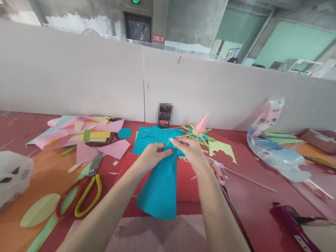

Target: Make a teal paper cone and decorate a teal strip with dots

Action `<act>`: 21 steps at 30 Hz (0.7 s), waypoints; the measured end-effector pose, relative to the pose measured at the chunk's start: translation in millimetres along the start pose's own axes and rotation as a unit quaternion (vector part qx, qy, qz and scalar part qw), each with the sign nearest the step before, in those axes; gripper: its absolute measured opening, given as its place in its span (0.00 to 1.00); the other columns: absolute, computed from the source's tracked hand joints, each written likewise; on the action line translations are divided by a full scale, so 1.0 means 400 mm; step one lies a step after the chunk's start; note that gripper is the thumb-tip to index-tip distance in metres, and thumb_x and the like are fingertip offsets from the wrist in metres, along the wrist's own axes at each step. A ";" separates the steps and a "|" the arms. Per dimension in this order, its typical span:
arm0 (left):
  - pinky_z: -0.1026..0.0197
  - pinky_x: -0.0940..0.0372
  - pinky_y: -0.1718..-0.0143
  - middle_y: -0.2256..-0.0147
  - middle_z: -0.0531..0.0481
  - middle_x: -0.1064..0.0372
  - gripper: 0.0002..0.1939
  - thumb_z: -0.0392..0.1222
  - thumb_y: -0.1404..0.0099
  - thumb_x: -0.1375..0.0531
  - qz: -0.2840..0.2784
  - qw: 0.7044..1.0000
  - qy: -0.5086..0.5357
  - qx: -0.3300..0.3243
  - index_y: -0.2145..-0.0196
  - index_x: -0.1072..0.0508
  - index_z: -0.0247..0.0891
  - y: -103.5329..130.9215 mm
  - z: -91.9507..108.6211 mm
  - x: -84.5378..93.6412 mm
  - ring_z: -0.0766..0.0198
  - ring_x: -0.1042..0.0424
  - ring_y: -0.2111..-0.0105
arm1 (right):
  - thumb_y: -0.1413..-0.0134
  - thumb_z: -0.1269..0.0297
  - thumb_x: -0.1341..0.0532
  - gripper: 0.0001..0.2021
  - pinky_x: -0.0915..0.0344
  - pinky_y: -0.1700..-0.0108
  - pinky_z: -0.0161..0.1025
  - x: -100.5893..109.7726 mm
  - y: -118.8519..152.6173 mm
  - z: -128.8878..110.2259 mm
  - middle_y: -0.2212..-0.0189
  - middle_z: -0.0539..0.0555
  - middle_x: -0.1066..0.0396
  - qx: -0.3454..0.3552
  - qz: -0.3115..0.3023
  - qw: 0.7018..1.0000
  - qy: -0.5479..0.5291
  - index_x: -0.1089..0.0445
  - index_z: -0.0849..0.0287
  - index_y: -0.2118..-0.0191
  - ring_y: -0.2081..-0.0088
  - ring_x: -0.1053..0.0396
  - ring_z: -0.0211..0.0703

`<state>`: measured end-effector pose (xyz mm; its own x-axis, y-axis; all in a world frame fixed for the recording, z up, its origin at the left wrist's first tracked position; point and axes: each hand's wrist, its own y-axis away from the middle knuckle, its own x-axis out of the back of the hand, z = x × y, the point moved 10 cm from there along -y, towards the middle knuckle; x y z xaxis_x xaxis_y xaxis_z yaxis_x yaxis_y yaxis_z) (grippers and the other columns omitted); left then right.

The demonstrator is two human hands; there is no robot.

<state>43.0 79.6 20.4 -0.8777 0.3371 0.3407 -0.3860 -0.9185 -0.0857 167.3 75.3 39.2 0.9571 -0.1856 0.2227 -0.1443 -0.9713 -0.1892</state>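
Note:
A blue paper cone (161, 189) hangs between my hands, its narrow tip up and its wide end toward me. My left hand (156, 154) is closed on the cone's left side just below the tip. On the right, my right hand (187, 147) pinches the cone close to its tip. Behind them lies a cut blue sheet (147, 134), and a pink cone (202, 124) stands in a woven ring with green strips around it. A red sheet (187, 185) is under the blue cone.
Scissors (94, 168) with red and yellow handles lie at left, near a pile of paper scraps (63, 134). A pink glue gun (219, 173) with a cord is beside my right forearm. Further right are a plastic bag (278, 157) and a purple tool (291, 224). A phone (165, 117) leans on the partition.

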 end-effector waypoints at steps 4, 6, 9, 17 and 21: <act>0.66 0.54 0.82 0.83 0.57 0.48 0.20 0.58 0.48 0.44 -0.012 1.000 0.000 -0.006 0.80 0.35 0.37 0.000 0.003 -0.007 0.71 0.47 0.82 | 0.61 0.54 0.36 0.11 0.42 0.57 0.40 0.002 0.000 -0.003 0.65 0.53 0.28 0.005 0.002 1.000 -0.006 0.26 0.58 0.76 0.58 0.34 0.48; 0.66 0.53 0.82 0.83 0.58 0.48 0.20 0.58 0.49 0.43 -0.011 1.000 0.003 -0.007 0.80 0.35 0.37 0.000 0.003 -0.005 0.71 0.47 0.83 | 0.59 0.54 0.36 0.12 0.42 0.59 0.39 -0.003 0.001 -0.010 0.65 0.53 0.29 0.014 -0.008 1.000 -0.002 0.27 0.59 0.76 0.59 0.34 0.46; 0.66 0.54 0.82 0.83 0.58 0.49 0.20 0.58 0.49 0.43 -0.010 1.000 0.003 -0.007 0.80 0.35 0.36 0.001 0.003 -0.004 0.71 0.48 0.82 | 0.59 0.54 0.36 0.13 0.43 0.64 0.37 -0.009 0.004 -0.025 0.71 0.51 0.33 0.044 -0.023 0.999 0.012 0.30 0.59 0.78 0.65 0.36 0.42; 0.66 0.55 0.81 0.81 0.58 0.52 0.17 0.54 0.47 0.44 -0.015 0.999 -0.013 -0.032 0.81 0.39 0.37 -0.006 0.006 -0.011 0.71 0.50 0.81 | 0.60 0.55 0.36 0.14 0.45 0.67 0.36 0.012 -0.006 -0.019 0.76 0.49 0.39 0.055 0.029 0.998 0.005 0.36 0.60 0.82 0.70 0.40 0.39; 0.66 0.52 0.80 0.81 0.58 0.50 0.17 0.54 0.47 0.44 -0.019 0.999 -0.012 -0.044 0.81 0.38 0.37 -0.007 0.007 -0.009 0.70 0.47 0.80 | 0.61 0.54 0.36 0.14 0.44 0.67 0.36 0.032 -0.010 -0.014 0.76 0.50 0.38 0.051 0.056 0.997 0.002 0.35 0.60 0.82 0.70 0.40 0.40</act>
<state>48.2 80.3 22.1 -0.8555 0.3654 0.3669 -0.4430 -0.8833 -0.1533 178.8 76.0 48.0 0.9352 -0.2929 0.1992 -0.2237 -0.9244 -0.3090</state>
